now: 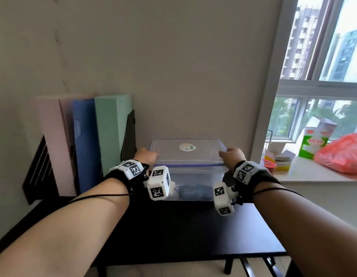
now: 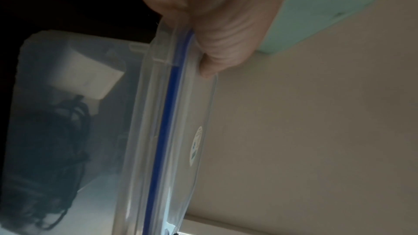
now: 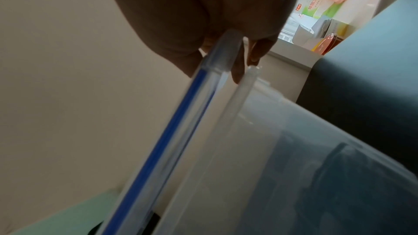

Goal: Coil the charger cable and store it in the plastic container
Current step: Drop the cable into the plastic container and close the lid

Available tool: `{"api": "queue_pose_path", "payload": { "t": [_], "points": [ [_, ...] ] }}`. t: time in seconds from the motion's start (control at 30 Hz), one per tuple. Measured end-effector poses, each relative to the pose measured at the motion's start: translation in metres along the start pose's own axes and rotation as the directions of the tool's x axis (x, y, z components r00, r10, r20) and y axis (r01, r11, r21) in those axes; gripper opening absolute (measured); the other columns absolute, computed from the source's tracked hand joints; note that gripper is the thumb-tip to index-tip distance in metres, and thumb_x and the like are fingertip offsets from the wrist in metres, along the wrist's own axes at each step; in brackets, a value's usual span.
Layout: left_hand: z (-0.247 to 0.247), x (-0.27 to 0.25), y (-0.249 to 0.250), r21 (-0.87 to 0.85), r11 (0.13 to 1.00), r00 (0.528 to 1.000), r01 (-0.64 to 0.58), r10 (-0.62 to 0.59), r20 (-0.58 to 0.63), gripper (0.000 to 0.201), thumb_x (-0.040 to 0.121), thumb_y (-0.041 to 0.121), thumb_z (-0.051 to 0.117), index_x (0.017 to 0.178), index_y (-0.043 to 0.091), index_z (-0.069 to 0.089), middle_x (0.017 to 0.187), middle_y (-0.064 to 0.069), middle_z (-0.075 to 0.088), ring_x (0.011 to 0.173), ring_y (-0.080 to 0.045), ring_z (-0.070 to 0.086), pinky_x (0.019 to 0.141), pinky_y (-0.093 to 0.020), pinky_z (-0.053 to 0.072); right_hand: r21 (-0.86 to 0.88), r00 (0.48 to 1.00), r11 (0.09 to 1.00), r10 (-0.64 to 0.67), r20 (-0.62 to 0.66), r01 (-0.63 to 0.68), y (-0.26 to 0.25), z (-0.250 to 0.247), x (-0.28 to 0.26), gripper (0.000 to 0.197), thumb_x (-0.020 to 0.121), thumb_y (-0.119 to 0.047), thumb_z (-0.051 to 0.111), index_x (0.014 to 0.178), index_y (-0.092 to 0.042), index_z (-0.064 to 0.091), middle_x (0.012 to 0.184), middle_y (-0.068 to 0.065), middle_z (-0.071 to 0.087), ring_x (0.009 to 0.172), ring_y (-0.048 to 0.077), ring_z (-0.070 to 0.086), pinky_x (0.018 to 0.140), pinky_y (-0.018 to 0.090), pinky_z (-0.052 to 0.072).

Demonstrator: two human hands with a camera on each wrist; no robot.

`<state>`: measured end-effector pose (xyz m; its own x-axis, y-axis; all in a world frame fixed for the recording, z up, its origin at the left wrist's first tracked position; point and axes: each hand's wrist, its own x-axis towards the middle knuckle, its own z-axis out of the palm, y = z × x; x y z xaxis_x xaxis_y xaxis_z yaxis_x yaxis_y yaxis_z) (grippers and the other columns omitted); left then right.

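A clear plastic container (image 1: pixel 190 183) stands on the black table against the wall. Inside it lie the coiled black cable (image 1: pixel 190 191) (image 2: pixel 65 131) and a white charger block (image 2: pixel 86 71). Its clear lid (image 1: pixel 187 150) (image 2: pixel 181 131) (image 3: pixel 172 131), edged with a blue seal, sits over the container, and a narrow gap to the rim (image 3: pixel 226 113) shows in the right wrist view. My left hand (image 1: pixel 145 155) (image 2: pixel 210 29) grips the lid's left end. My right hand (image 1: pixel 231 155) (image 3: pixel 203 24) grips its right end.
Pink, blue and green folders (image 1: pixel 83 140) stand against the wall left of the container, with a dark flat object (image 1: pixel 129 134) beside them. On the windowsill to the right lie a green and white box (image 1: pixel 313 144), a red plastic bag (image 1: pixel 341 154) and small items.
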<state>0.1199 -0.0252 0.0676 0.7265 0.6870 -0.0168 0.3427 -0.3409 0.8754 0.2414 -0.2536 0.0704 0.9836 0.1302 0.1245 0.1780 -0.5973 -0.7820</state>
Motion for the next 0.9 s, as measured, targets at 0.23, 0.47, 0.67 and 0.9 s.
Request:
{"api": "queue_pose_path", "payload": {
  "t": [0.23, 0.47, 0.67, 0.9],
  "points": [
    [0.011, 0.003, -0.005, 0.031, 0.999, 1.000, 0.017, -0.017, 0.014, 0.055, 0.089, 0.026, 0.054, 0.130, -0.009, 0.047, 0.131, -0.024, 0.055, 0.118, -0.038, 0.055, 0.101, -0.038, 0.044, -0.039, 0.998, 0.999, 0.029, 0.053, -0.027, 0.015, 0.007, 0.003, 0.032, 0.091, -0.021, 0.048, 0.063, -0.006, 0.049, 0.068, 0.011, 0.050, 0.077, 0.028, 0.048, 0.069, 0.028, 0.034],
    [0.015, 0.011, -0.013, -0.054, 0.998, 0.999, 0.041, -0.040, 0.012, 0.057, 0.085, 0.029, 0.057, 0.128, -0.007, 0.050, 0.127, -0.024, 0.058, 0.113, -0.038, 0.058, 0.101, -0.044, 0.046, -0.038, 0.998, 0.999, 0.026, 0.066, -0.024, 0.015, 0.011, 0.006, 0.022, 0.092, -0.021, 0.047, 0.083, -0.002, 0.053, 0.084, 0.015, 0.052, 0.078, 0.028, 0.047, 0.069, 0.026, 0.031],
    [0.016, 0.006, -0.011, -0.044, 0.998, 0.999, 0.034, -0.033, 0.016, 0.051, 0.085, 0.022, 0.054, 0.126, -0.006, 0.051, 0.128, -0.024, 0.057, 0.114, -0.039, 0.058, 0.098, -0.041, 0.048, -0.041, 0.994, 0.996, 0.080, 0.070, -0.077, 0.015, 0.013, 0.007, 0.017, 0.091, -0.015, 0.044, 0.079, -0.006, 0.051, 0.090, 0.014, 0.051, 0.081, 0.027, 0.046, 0.070, 0.027, 0.031],
    [0.015, 0.002, -0.010, -0.026, 1.000, 0.997, 0.011, -0.009, 0.072, 0.041, 0.094, 0.009, 0.047, 0.131, -0.009, 0.047, 0.134, -0.025, 0.052, 0.121, -0.037, 0.052, 0.065, -0.025, 0.043, -0.013, 0.994, 0.995, 0.097, 0.043, -0.096, 0.017, 0.017, 0.011, 0.012, 0.093, -0.018, 0.042, 0.082, -0.015, 0.046, 0.095, 0.008, 0.046, 0.086, 0.019, 0.041, 0.073, 0.024, 0.032]
  ]
}}
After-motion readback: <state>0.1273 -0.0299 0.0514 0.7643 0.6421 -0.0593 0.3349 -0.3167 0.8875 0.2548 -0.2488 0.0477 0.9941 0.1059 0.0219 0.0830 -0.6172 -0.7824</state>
